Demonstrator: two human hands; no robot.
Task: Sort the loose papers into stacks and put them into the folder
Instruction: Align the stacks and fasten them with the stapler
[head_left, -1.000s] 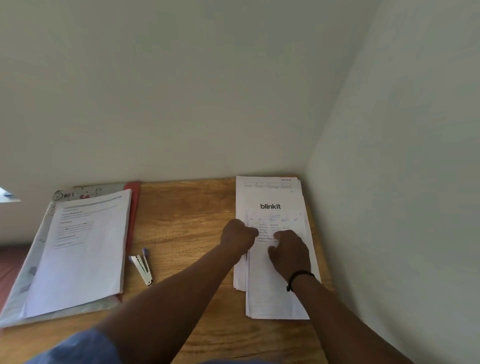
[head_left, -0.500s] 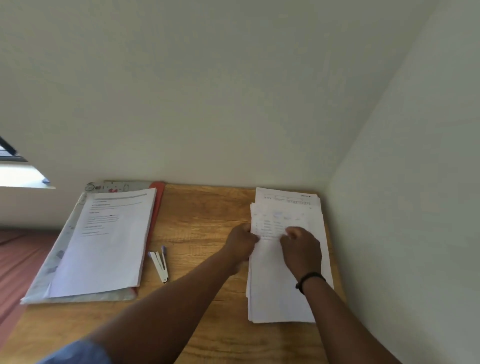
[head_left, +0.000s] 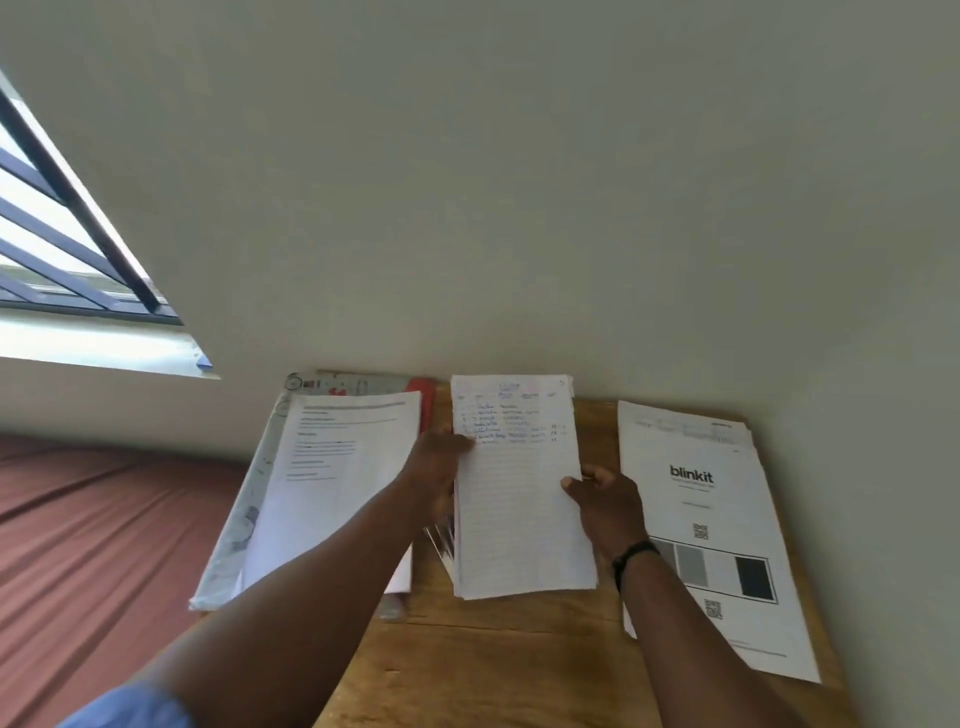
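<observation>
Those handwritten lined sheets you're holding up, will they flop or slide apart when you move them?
The lined sheets are thin and loose, so they would probably sag if held by one edge. The left hand and right hand grip opposite sides, which likely keeps them flat. Uneven bottom edges suggest they could slip apart.

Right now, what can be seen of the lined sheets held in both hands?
The lined sheets are a thin bundle of white ruled paper, blue handwriting in rows near the top, blank below. They are held up over the wooden table, the left hand gripping the left edge, the right hand the right edge.
</observation>
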